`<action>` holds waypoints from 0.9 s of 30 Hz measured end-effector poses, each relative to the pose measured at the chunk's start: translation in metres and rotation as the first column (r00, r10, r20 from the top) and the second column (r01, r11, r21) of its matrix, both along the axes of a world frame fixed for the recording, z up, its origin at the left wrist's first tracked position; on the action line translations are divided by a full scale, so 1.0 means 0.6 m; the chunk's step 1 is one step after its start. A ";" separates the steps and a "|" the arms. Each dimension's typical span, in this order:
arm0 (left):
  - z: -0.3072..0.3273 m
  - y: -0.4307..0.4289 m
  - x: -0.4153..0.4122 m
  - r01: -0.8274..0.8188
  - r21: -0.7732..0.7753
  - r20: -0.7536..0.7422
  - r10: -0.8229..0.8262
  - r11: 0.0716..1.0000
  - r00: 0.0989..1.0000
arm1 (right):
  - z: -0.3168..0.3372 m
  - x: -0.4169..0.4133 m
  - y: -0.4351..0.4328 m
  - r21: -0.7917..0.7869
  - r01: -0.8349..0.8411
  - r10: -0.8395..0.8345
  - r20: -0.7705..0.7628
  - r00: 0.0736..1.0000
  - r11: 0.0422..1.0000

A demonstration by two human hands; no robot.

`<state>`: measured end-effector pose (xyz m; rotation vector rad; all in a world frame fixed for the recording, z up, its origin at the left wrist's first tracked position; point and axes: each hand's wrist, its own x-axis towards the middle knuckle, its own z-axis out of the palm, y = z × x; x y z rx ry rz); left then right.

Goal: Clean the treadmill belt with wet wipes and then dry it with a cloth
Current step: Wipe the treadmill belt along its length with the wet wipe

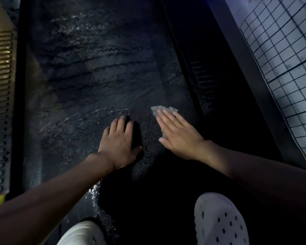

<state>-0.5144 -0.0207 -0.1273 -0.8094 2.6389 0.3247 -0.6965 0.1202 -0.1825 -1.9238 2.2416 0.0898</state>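
The black treadmill belt (88,71) fills the middle of the view and glistens with wet streaks. My right hand (178,133) lies flat on the belt near its right edge, fingers together, pressing a crumpled pale wet wipe (162,109) that pokes out past the fingertips. My left hand (119,141) rests palm down on the belt just left of it, fingers slightly spread, with nothing under it that I can see. Both forearms reach in from the bottom of the frame.
A ribbed side rail (0,103) runs along the left of the belt, and a dark ribbed rail (201,82) along the right. A white gridded surface (286,68) lies far right. My two white perforated clogs (221,221) stand at the bottom edge.
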 end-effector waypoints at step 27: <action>0.013 -0.047 0.071 -0.191 0.065 0.211 0.173 0.979 0.962 | 0.018 0.076 -0.096 0.052 -0.135 0.133 0.037 0.990 0.990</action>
